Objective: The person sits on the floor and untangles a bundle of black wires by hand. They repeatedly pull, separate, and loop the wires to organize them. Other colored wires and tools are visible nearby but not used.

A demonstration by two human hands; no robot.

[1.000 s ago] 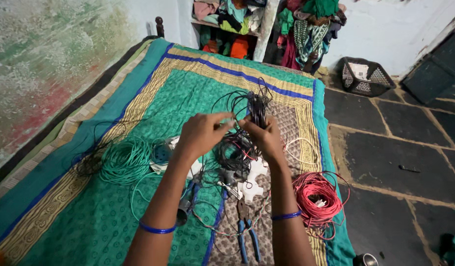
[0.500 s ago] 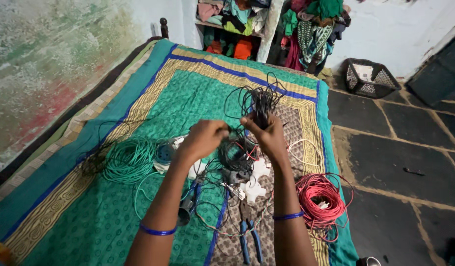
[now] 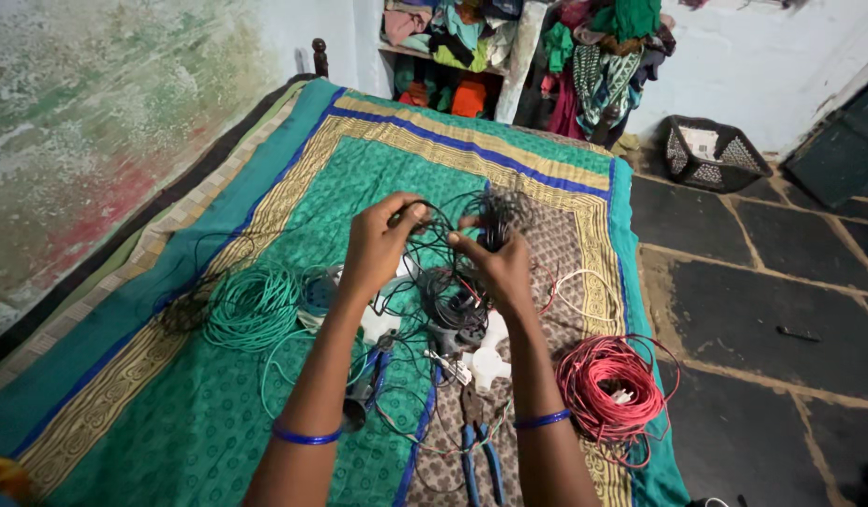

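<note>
Both hands have come lower and closer than before. The left hand and right hand pinch the tangled black wire with closed fingers, above the bed.

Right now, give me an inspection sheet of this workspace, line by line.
Surface: green patterned bedspread with blue and gold borders.
Job's things: tangled black wire held up between both hands.
Clutter: blue-handled pliers, white plastic parts.
Grippers: left hand and right hand each pinch the black wire.
Cables: green wire coil on the left, red wire coil on the right.
Surroundings: stone floor, dark basket, shelf of clothes.
</note>
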